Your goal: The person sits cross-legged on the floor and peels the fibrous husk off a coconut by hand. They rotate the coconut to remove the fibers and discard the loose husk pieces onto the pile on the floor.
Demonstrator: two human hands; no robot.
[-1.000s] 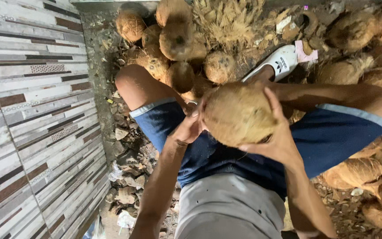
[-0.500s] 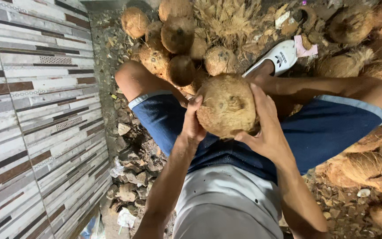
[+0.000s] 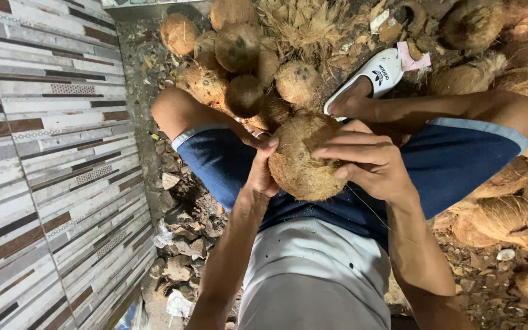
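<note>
— Ground [image 3: 490,275]?
— Dirt, littered with husk scraps; striped tiled wall [image 3: 44,153] beside it; husked coconuts [image 3: 239,55] piled ahead.
— Grip?
— Left hand [image 3: 263,171] and right hand [image 3: 368,162] clasp one coconut [image 3: 304,162] above the lap.

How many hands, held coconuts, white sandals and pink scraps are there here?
hands: 2, the left hand and the right hand
held coconut: 1
white sandal: 1
pink scrap: 1
total: 5
</note>
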